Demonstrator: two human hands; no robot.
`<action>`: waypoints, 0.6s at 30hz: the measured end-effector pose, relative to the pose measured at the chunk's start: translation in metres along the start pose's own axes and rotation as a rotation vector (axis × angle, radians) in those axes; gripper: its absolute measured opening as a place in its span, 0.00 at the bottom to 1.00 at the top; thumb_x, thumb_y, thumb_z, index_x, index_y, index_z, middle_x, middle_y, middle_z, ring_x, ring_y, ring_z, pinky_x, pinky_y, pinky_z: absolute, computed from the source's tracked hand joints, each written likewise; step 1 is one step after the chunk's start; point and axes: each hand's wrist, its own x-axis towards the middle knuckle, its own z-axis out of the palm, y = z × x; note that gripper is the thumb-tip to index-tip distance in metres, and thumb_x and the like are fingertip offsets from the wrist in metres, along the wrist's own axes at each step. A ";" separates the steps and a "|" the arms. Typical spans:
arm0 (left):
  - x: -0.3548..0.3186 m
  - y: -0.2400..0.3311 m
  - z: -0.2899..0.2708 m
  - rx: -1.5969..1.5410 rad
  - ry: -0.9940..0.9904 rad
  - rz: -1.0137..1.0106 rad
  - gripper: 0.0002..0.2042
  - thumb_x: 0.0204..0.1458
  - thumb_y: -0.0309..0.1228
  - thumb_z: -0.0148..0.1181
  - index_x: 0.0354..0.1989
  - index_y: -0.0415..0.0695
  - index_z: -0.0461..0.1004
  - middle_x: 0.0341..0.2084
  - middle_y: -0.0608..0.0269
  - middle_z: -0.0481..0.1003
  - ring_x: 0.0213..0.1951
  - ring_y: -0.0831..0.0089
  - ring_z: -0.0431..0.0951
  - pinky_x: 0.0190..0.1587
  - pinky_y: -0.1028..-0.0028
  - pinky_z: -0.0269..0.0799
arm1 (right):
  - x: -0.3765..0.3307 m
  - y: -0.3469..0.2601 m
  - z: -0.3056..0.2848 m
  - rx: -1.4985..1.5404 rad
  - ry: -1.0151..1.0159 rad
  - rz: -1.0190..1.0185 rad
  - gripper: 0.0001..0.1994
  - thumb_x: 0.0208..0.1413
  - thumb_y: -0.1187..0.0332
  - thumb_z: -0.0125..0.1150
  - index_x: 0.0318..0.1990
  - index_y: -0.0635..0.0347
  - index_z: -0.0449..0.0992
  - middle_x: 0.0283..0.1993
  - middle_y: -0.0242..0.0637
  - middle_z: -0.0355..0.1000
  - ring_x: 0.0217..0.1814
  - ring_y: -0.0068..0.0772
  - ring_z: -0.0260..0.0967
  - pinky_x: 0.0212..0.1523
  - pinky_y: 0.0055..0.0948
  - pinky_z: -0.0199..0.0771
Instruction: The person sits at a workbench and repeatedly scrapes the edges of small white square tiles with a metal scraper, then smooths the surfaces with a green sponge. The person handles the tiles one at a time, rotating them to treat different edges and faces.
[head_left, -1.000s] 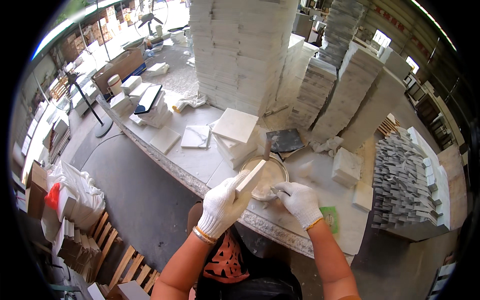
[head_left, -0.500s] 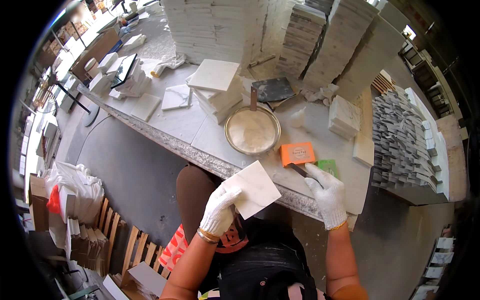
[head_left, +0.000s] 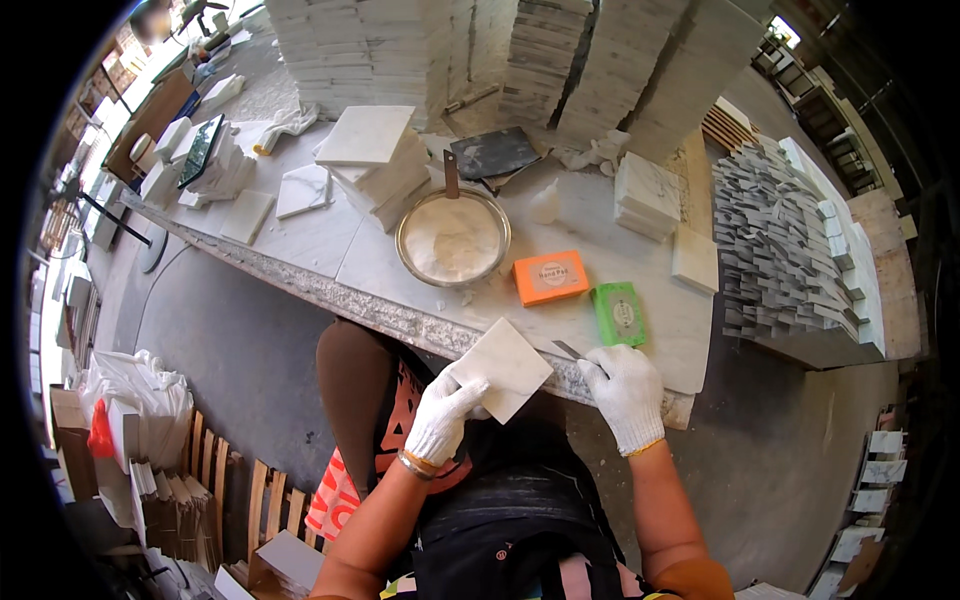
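In my gloved left hand (head_left: 440,415) is a square white marble tile (head_left: 506,366), gripped by one edge and held tilted over my lap, before the table's front edge. My right hand (head_left: 630,395), also in a white knit glove, pinches a narrow flat metal blade (head_left: 566,349); its tip points toward the tile without touching it. Just beyond the right hand lies a green block (head_left: 619,314), with an orange hand pad (head_left: 551,278) to its left. Farther back, a round metal pan (head_left: 452,240) holds pale powder or paste, and a brown scraper (head_left: 451,172) stands in it.
The marble-topped table (head_left: 370,262) has a rough front edge. Stacked tiles (head_left: 365,138) stand left of the pan, and smaller blocks (head_left: 648,195) to the right. A dark slab (head_left: 495,153) lies behind. Tall slab stacks (head_left: 350,60) line the back; grey strips (head_left: 790,240) fill the right side.
The view has shifted, so the table items sit farther left and higher. My right hand has drawn back from the green block, which now shows fully. Both hands keep their hold.
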 end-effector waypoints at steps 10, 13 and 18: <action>0.006 -0.005 -0.004 -0.026 0.023 -0.050 0.23 0.60 0.35 0.64 0.59 0.35 0.71 0.47 0.62 0.80 0.42 0.77 0.81 0.40 0.78 0.77 | -0.009 -0.036 0.011 0.374 -0.111 0.136 0.15 0.53 0.66 0.70 0.48 0.55 0.81 0.33 0.39 0.77 0.34 0.35 0.76 0.38 0.34 0.76; 0.005 -0.003 0.001 -0.050 0.040 -0.042 0.21 0.58 0.34 0.64 0.58 0.37 0.72 0.44 0.63 0.80 0.38 0.79 0.81 0.35 0.80 0.76 | -0.008 -0.044 0.018 0.350 -0.111 0.169 0.18 0.53 0.67 0.70 0.52 0.54 0.81 0.33 0.40 0.77 0.33 0.37 0.76 0.37 0.34 0.76; 0.005 -0.002 0.001 -0.059 0.037 -0.049 0.21 0.58 0.34 0.65 0.57 0.37 0.73 0.44 0.63 0.80 0.38 0.79 0.81 0.36 0.81 0.76 | -0.008 -0.048 0.029 0.227 -0.117 0.135 0.23 0.52 0.65 0.68 0.58 0.50 0.79 0.34 0.39 0.78 0.34 0.44 0.78 0.36 0.39 0.78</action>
